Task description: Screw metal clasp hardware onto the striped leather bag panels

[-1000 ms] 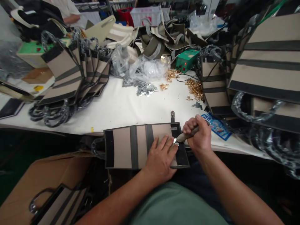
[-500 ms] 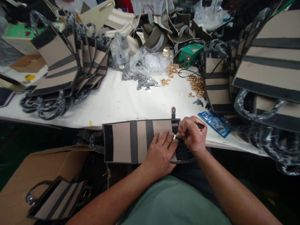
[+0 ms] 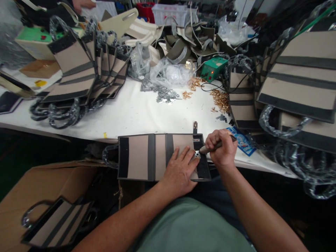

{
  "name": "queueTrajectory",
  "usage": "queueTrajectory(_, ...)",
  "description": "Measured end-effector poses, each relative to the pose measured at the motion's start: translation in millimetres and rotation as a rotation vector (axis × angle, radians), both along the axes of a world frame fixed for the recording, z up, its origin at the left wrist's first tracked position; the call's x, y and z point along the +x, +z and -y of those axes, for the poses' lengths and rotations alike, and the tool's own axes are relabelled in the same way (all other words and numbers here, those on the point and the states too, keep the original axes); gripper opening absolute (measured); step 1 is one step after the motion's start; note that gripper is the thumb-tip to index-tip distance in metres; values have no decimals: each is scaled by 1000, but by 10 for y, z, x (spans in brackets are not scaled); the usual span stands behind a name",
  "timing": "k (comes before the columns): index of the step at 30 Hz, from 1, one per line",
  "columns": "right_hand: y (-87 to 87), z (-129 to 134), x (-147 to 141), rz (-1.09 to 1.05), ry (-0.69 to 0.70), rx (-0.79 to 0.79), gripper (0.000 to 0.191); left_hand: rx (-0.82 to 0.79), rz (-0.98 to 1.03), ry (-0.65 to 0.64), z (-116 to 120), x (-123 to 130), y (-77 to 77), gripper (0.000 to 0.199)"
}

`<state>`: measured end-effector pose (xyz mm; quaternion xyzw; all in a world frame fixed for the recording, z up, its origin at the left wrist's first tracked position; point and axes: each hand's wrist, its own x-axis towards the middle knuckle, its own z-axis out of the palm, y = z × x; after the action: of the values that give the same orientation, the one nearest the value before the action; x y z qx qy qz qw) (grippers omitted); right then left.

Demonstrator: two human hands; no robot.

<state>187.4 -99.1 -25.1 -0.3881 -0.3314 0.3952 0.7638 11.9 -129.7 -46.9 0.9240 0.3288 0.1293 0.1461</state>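
An unfolded bag body, beige with dark grey strips, lies at the table's front edge, partly overhanging it. My left hand rests flat on its right part, fingers spread. The fingertips are at a small silvery metal plate with holes, on the black end strip. My right hand is closed around a dark pen-like tool; its pale tip points at the plate's right side. Whether the tip touches the plate I cannot tell. A strap tab with metal fittings sticks out from the bag body's far edge.
Stacked bag bodies with plastic-wrapped handles stand left; more bag bodies are piled right. Silvery plates, gold-coloured small parts, a green box with a red light and a blue packet lie about. Another person's hand shows far left.
My right hand has drawn the tool slightly right, so the metal plate shows more fully. My left hand stays on the bag body. The camera view has shifted a little.
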Motion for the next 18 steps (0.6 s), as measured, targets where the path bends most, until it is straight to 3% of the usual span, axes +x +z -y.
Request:
queueTrajectory(7,-57,96,-10,298,122,-40,39,-10,-71,-35,-36,21,65,59)
queueTrajectory(13,-81,140,-25,510,143,-64,36,20,-145,-82,-53,33,107,69)
queueTrajectory(15,-71,99,-7,429,154,-80,36,26,-153,-90,-63,34,119,69)
queueTrajectory(18,-60,8,40,71,90,-66,41,28,-164,-110,-80,36,141,68)
